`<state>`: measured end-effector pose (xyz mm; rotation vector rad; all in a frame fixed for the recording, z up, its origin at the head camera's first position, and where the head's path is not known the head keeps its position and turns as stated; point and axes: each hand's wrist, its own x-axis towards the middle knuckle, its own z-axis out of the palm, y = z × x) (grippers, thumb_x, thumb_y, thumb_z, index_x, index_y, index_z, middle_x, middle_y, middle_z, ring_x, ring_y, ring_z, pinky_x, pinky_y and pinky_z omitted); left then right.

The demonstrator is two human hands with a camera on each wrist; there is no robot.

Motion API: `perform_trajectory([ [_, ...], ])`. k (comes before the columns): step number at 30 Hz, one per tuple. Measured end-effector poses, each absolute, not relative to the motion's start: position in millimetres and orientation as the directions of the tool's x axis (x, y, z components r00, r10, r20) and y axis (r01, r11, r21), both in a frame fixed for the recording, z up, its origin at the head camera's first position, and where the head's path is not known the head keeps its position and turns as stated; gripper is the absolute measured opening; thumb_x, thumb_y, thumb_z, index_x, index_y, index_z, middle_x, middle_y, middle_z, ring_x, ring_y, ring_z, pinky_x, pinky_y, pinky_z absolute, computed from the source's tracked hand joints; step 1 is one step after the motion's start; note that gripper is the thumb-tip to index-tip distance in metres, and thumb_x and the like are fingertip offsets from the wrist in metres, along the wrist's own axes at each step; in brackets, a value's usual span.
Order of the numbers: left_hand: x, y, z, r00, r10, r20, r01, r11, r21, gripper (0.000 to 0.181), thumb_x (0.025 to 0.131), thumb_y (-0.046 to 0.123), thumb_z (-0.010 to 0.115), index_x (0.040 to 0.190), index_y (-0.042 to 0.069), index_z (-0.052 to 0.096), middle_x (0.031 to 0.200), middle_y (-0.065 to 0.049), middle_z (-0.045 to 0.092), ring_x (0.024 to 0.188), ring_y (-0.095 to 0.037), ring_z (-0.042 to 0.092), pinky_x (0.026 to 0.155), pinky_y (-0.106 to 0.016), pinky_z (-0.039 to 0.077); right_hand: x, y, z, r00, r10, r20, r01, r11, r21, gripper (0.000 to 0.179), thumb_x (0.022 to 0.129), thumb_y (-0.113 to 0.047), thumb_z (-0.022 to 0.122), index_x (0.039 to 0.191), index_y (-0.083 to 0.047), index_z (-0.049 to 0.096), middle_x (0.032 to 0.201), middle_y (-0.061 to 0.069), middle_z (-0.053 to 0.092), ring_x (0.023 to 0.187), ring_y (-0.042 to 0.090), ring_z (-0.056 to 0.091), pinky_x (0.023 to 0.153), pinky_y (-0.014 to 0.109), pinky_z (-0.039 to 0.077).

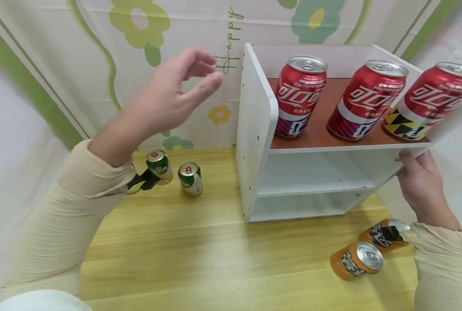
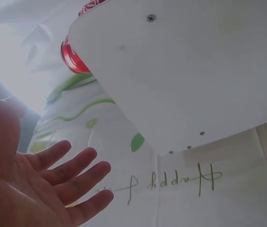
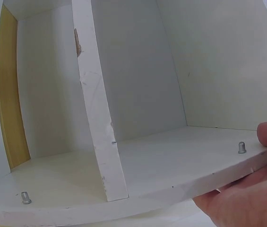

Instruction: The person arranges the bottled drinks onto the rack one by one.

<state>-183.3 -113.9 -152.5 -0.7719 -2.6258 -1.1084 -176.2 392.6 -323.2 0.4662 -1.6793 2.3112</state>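
Note:
A white shelf unit [image 1: 254, 108] stands on the wooden table, with three red cola cans on its brown top board: a left can [image 1: 300, 97], a middle can [image 1: 367, 99] and a right can [image 1: 431, 101]. My right hand [image 1: 423, 185] grips the unit's right side panel [image 3: 152, 203], thumb on the inner face and fingers round the outside. Raised to the left of the unit, my left hand [image 1: 172, 90] holds nothing. In the left wrist view its fingers [image 2: 76, 170] are spread loosely, apart from the white left panel [image 2: 180, 71].
Two green-and-white cans, one [image 1: 159, 166] by my left wrist and another [image 1: 191, 179] beside it, stand on the table [image 1: 200, 259]. Two orange cans, one in front [image 1: 355, 261] and one behind [image 1: 382, 235], are below my right forearm. A flower-patterned cloth [image 1: 200, 26] hangs behind.

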Motion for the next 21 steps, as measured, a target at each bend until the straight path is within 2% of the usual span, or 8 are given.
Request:
perform_trajectory([
  [5,-176,-153,-167,-0.877,0.32,0.358,0.48,0.604,0.636,0.049,0.106,0.04,0.052,0.144,0.009,0.047,0.145,-0.011,0.055,0.138,-0.032,0.047,0.116,-0.054,0.032,-177,393,-322,-0.924,0.007,0.383,-0.372,-0.247,-0.895,0.046,0.11,-0.003,0.036,0.154,-0.012,0.035,0.15,0.002,0.043,0.131,0.01,0.046,0.098,0.018,0.045],
  [9,-173,-179,-175,-0.913,0.26,0.315,0.408,0.615,0.675,0.051,0.107,0.043,0.049,0.147,0.012,0.045,0.147,-0.01,0.053,0.137,-0.032,0.048,0.115,-0.055,0.034,-176,394,-322,-0.921,0.007,0.39,-0.381,-0.234,-0.895,0.046,0.11,-0.003,0.036,0.154,-0.012,0.035,0.15,0.002,0.044,0.131,0.009,0.046,0.099,0.018,0.045],
  [13,-170,-202,-185,-0.933,0.227,0.28,0.36,0.619,0.698,0.052,0.108,0.042,0.046,0.15,0.012,0.042,0.149,-0.011,0.051,0.137,-0.03,0.048,0.117,-0.045,0.035,-175,394,-323,-0.92,0.01,0.391,-0.379,-0.27,-0.885,0.045,0.109,-0.001,0.035,0.153,-0.011,0.036,0.147,0.002,0.047,0.129,0.009,0.049,0.098,0.018,0.046],
  [15,-168,-212,-191,-0.935,0.216,0.281,0.354,0.623,0.698,0.051,0.108,0.04,0.046,0.15,0.012,0.042,0.148,-0.012,0.051,0.136,-0.027,0.049,0.116,-0.035,0.036,-174,394,-323,-0.923,0.009,0.385,-0.373,-0.266,-0.889,0.044,0.109,-0.002,0.036,0.153,-0.011,0.037,0.147,0.001,0.047,0.128,0.009,0.049,0.097,0.018,0.047],
  [19,-163,-227,-201,-0.932,0.197,0.304,0.357,0.635,0.685,0.047,0.108,0.037,0.048,0.149,0.012,0.045,0.145,-0.012,0.053,0.13,-0.015,0.052,0.108,-0.016,0.038,-174,395,-323,-0.928,0.007,0.373,-0.365,-0.225,-0.903,0.045,0.11,-0.005,0.037,0.154,-0.013,0.035,0.148,0.0,0.046,0.129,0.008,0.048,0.096,0.017,0.047],
  [21,-162,-231,-204,-0.933,0.185,0.309,0.352,0.644,0.679,0.047,0.108,0.036,0.049,0.148,0.012,0.046,0.144,-0.011,0.054,0.128,-0.012,0.053,0.104,-0.012,0.038,-174,395,-322,-0.929,0.011,0.369,-0.363,-0.22,-0.906,0.045,0.11,-0.005,0.037,0.154,-0.014,0.035,0.148,0.0,0.045,0.129,0.008,0.048,0.096,0.017,0.047],
])
